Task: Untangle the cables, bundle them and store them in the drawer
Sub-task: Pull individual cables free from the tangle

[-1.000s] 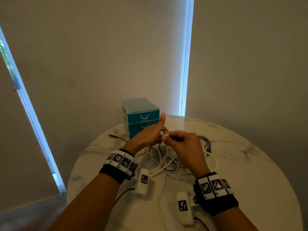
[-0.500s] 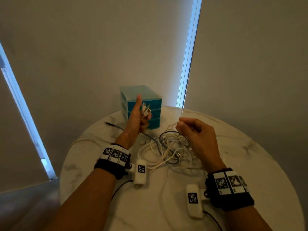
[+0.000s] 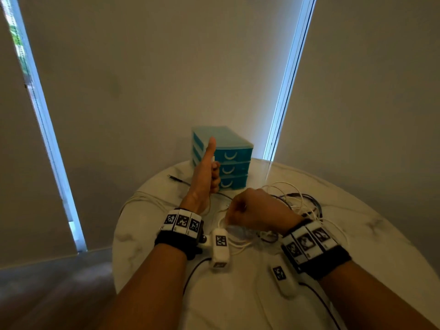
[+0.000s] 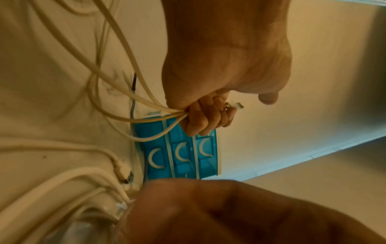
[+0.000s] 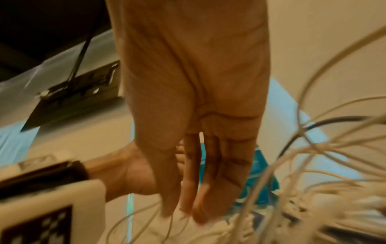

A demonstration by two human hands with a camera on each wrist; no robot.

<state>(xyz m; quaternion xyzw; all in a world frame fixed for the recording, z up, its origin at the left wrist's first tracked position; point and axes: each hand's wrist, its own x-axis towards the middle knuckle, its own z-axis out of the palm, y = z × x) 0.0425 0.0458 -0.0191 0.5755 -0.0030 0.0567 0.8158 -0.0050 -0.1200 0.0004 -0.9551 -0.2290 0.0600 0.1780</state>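
Left wrist view: the left hand [image 4: 208,115] is gripping several cream-white cable strands [image 4: 117,92], thumb raised, before the teal 3-drawer plastic box [image 4: 181,156]. The right hand [image 3: 252,210] is reaching to the tangled cable pile [image 3: 297,206] on the round marble table [image 3: 357,246]; its grip I cannot tell.

White cables [image 4: 108,77], strands held bunched; rest tangled with dark ones on table before closed teal drawers [image 3: 232,166].

— Support surface?
— One round table [image 3: 357,258], pale marble-patterned top.

— Items resting on it?
— A teal three-drawer unit [image 3: 234,167] at the far edge, drawers closed. A tangle of white and dark cables [image 3: 302,206] right of centre. A thin dark lead [image 3: 176,179] left of the unit, apparently loose; its far end is unclear.
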